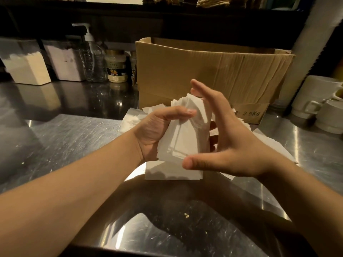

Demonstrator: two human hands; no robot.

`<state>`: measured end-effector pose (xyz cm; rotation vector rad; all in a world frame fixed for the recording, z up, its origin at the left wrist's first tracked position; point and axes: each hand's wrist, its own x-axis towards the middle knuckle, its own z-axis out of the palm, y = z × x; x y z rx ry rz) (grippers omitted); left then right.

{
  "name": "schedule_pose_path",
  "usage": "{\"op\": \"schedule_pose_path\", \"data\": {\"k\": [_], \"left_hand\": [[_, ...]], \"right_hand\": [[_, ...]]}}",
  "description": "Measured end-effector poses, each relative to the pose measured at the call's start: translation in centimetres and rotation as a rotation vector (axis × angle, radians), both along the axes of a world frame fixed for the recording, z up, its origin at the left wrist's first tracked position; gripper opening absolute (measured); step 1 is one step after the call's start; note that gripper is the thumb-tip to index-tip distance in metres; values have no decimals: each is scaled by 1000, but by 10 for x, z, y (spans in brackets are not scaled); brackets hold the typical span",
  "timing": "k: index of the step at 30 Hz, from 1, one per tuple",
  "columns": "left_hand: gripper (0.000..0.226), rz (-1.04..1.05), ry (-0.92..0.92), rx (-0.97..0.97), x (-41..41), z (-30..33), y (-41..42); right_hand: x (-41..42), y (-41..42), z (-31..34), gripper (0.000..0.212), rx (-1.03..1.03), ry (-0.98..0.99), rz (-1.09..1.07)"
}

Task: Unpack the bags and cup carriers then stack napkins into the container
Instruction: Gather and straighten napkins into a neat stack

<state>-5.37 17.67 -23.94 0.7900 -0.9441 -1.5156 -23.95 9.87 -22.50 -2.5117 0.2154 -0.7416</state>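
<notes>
Looking down over a scratched steel counter (55, 138) from head height. Gripping a thick wad of white napkins (182, 130) in the left hand (157, 130), thumb curled over the top edge and fingers wrapped behind, holding it upright just above the counter. Hovering alongside with the right hand (228, 138), fingers straight and spread, palm facing the wad's far side, thumb reaching under its lower corner; possibly brushing the paper, though hard to tell with the motion blur. Resting directly beneath, a second flat napkin stack (173, 170) on the counter. Lying scattered around and behind, more loose white sheets (133, 115). Standing just behind those, an open cardboard box (207, 71) printed with a weight marking. Sitting far back on the left, two clear containers (27, 65) already holding pale paper stock, beside a pump bottle (92, 58) and a labelled jar (117, 66). Stacked at the right edge, white ceramic cups (315, 104).

Judging by this, squaring up a bundle of napkins before loading. Next, likely needing the right palm to tap the edges flush, then carrying the wad well to the left, keeping it pinched firmly to avoid fanning out, and lowering it edge-first into a container.
</notes>
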Motion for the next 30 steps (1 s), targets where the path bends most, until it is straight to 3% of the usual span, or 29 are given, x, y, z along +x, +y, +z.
{"op": "schedule_pose_path", "data": {"k": [5,7,11,14,22,25,30], "left_hand": [[47,104,-13,27,-5,1,1],[53,88,0,44,-6,3,2],[63,85,51,67,-7,8,3],[50,90,56,47,-8,10,2],[35,198,6,57,-7,11,2],[47,218,-13,54,-4,11,2],[71,130,154,15,11,16,2]], "right_hand": [[4,1,-2,119,-103,56,-51],[4,-1,-2,111,-130,-20,-44],[5,-5,-2,70,-235,-235,-115],[4,-6,-2,48,-324,-209,-114],[5,-1,-5,37,-269,-130,-39],[6,1,-4,29,-251,-194,-30],[8,0,-4,18,-176,-314,-74]]}}
